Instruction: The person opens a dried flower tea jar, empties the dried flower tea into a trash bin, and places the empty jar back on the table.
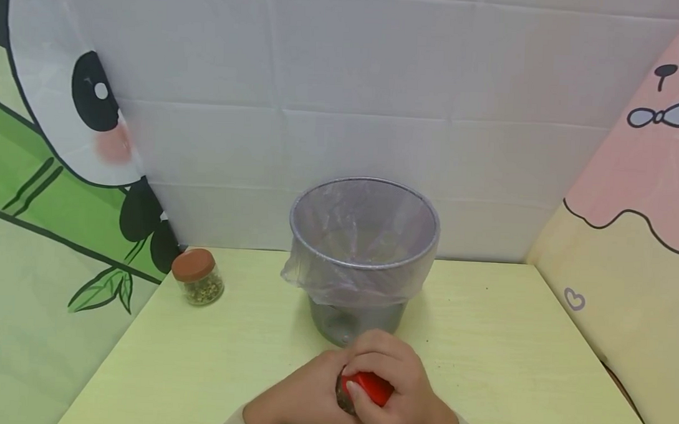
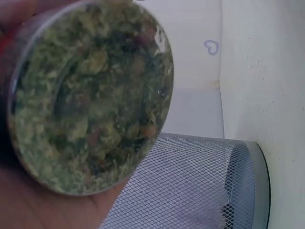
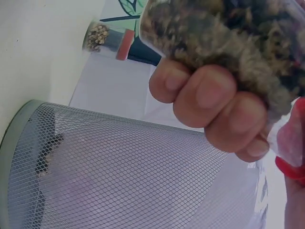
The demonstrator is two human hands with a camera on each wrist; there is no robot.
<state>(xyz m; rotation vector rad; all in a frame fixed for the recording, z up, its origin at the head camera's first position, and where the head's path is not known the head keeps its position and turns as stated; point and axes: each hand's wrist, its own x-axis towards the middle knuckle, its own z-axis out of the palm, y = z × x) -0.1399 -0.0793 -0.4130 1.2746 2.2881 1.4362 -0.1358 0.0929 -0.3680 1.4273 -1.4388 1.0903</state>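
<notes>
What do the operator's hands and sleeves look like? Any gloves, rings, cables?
Left hand and right hand are both bare: no gloves, rings or cables visible. Fingernails seen in the right wrist view look short. Light beige sleeves show at the wrists, mostly out of frame.

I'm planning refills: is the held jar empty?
Not empty: the left wrist view shows greenish bits inside the held jar. I cannot tell how full.

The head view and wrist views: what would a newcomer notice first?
In the head view, the bag-lined bin on the table takes the centre. Just in front, the left hand grips a jar of greenish flakes and the right hand its red lid. Upper left, a large cartoon eye looks out.
</notes>
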